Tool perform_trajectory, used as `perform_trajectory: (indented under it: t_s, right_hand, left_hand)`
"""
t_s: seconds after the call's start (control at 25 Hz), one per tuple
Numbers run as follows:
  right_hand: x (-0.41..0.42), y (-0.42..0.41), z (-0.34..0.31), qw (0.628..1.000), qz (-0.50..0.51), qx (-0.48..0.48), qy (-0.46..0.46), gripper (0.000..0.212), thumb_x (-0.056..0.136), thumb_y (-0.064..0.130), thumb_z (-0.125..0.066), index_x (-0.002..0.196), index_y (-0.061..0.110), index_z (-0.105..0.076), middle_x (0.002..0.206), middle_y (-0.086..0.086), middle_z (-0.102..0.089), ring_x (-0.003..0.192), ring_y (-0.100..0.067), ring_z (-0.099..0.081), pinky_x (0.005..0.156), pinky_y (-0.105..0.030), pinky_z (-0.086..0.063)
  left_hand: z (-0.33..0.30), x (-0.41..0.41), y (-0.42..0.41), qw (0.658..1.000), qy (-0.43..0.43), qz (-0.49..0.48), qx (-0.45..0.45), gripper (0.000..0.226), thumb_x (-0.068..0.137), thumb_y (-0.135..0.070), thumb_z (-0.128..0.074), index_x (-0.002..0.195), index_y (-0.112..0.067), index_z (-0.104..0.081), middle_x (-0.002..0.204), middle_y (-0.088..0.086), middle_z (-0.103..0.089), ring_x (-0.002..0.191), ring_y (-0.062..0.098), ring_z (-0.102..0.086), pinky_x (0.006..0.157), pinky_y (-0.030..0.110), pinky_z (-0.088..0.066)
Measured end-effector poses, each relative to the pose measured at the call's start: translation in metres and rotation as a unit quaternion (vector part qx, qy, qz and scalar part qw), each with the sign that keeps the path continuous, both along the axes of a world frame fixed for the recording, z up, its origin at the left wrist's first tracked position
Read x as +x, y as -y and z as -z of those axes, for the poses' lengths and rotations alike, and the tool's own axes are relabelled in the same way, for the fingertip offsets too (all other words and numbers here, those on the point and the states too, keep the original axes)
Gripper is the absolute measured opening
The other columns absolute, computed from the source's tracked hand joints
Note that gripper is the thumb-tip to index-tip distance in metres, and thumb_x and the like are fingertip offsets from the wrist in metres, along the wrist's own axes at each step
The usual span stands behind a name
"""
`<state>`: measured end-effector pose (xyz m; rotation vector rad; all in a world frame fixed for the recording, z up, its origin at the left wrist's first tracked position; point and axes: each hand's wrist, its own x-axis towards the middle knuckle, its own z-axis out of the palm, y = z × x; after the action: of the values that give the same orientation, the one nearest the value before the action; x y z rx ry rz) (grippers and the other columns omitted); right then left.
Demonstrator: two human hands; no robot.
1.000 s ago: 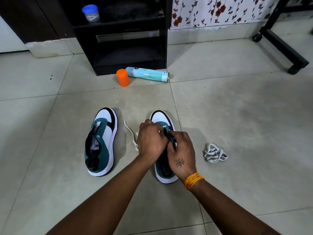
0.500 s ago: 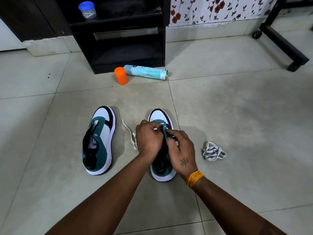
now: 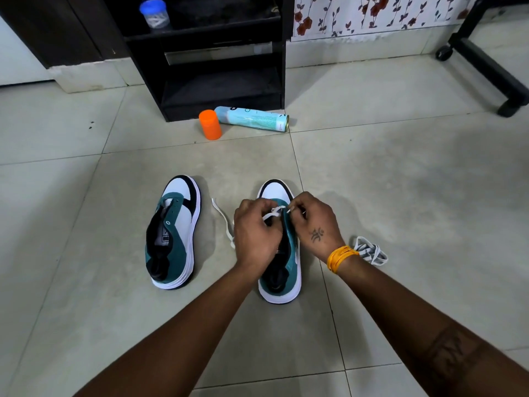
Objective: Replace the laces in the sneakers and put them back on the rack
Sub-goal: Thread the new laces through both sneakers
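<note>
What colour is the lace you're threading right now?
White, a flat lace, seen in the head view between both hands over the right-hand sneaker.

— What have we changed?
— Our right hand (image 3: pixel 316 224) has moved off the tongue toward the toe of the right sneaker (image 3: pixel 282 253); the white lace (image 3: pixel 273 212) now stretches between our hands.

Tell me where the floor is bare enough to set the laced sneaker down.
Bare tile lies left of the unlaced sneaker, and right of the bundled lace. Crowded: the gap between the two shoes, where the loose lace trails, and by the orange cap and spray can.
</note>
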<state>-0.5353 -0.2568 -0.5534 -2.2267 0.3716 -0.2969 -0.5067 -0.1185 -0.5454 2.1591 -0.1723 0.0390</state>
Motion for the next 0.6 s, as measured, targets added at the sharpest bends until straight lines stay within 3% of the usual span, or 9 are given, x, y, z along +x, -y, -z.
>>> perform_trajectory:
  t_s: [0.08, 0.16, 0.28, 0.36, 0.44, 0.52, 0.6]
  right_hand:
    - [-0.002, 0.005, 0.008, 0.998, 0.05, 0.029, -0.006, 0.008, 0.097, 0.017, -0.052, 0.093, 0.018, -0.06, 0.079, -0.001, -0.067, 0.075, -0.027, -0.064, 0.069, -0.04, -0.052]
    - [-0.001, 0.016, 0.014, 0.991, 0.128, 0.036, -0.03, 0.011, 0.099, 0.017, -0.049, 0.094, 0.014, -0.059, 0.08, -0.004, -0.066, 0.08, -0.035, -0.065, 0.066, -0.037, -0.045]
    - [-0.005, 0.027, 0.012, 0.98, 0.187, -0.015, -0.064, 0.013, 0.101, 0.017, -0.048, 0.102, 0.01, -0.06, 0.085, -0.012, -0.068, 0.087, -0.041, -0.065, 0.066, -0.033, -0.035]
    - [-0.011, 0.019, 0.001, 0.985, 0.12, -0.104, -0.06, 0.018, 0.099, 0.018, -0.048, 0.115, 0.014, -0.056, 0.084, -0.012, -0.069, 0.082, -0.042, -0.065, 0.063, -0.035, -0.035]
    - [-0.017, 0.003, -0.007, 0.98, -0.009, -0.187, -0.063, 0.028, 0.098, 0.02, -0.048, 0.126, 0.02, -0.05, 0.086, -0.011, -0.071, 0.079, -0.041, -0.066, 0.061, -0.036, -0.037]
    - [-0.02, -0.009, -0.009, 0.969, -0.082, -0.218, -0.077, 0.024, 0.1, 0.023, -0.046, 0.124, 0.019, -0.047, 0.091, -0.012, -0.072, 0.081, -0.042, -0.066, 0.061, -0.037, -0.038]
    - [-0.019, -0.005, -0.007, 0.964, -0.06, -0.244, -0.089, 0.015, 0.102, 0.025, -0.045, 0.113, 0.015, -0.045, 0.091, -0.013, -0.071, 0.079, -0.043, -0.066, 0.06, -0.037, -0.037]
  left_hand:
    - [0.001, -0.008, -0.005, 0.997, 0.071, -0.007, 0.017, 0.028, 0.075, -0.014, -0.071, 0.101, -0.022, -0.066, 0.109, -0.006, -0.053, 0.107, 0.019, -0.054, 0.095, 0.035, -0.047]
    - [0.0, -0.012, -0.012, 0.993, 0.107, -0.015, 0.037, 0.025, 0.076, -0.009, -0.073, 0.093, -0.019, -0.059, 0.102, -0.005, -0.051, 0.099, 0.019, -0.051, 0.087, 0.034, -0.045]
    - [0.003, -0.015, -0.02, 0.998, 0.051, -0.019, -0.005, 0.025, 0.083, -0.017, -0.073, 0.078, -0.021, -0.049, 0.08, -0.008, -0.052, 0.074, 0.018, -0.053, 0.068, 0.043, -0.05]
    - [0.008, -0.014, -0.021, 0.999, 0.023, -0.025, -0.034, 0.028, 0.085, -0.017, -0.073, 0.075, -0.022, -0.047, 0.073, -0.006, -0.051, 0.069, 0.019, -0.053, 0.065, 0.046, -0.05]
    - [0.012, -0.014, -0.023, 0.998, 0.016, -0.021, -0.061, 0.028, 0.082, -0.011, -0.072, 0.074, -0.021, -0.047, 0.071, -0.005, -0.052, 0.068, 0.021, -0.052, 0.065, 0.047, -0.05]
    - [0.014, -0.014, -0.023, 0.997, 0.019, -0.016, -0.074, 0.027, 0.08, -0.007, -0.07, 0.075, -0.021, -0.047, 0.072, -0.003, -0.052, 0.068, 0.022, -0.053, 0.066, 0.047, -0.05]
    - [0.015, -0.015, -0.022, 0.996, 0.024, -0.017, -0.079, 0.024, 0.082, -0.015, -0.068, 0.076, -0.021, -0.046, 0.072, -0.003, -0.052, 0.068, 0.022, -0.052, 0.065, 0.048, -0.049]
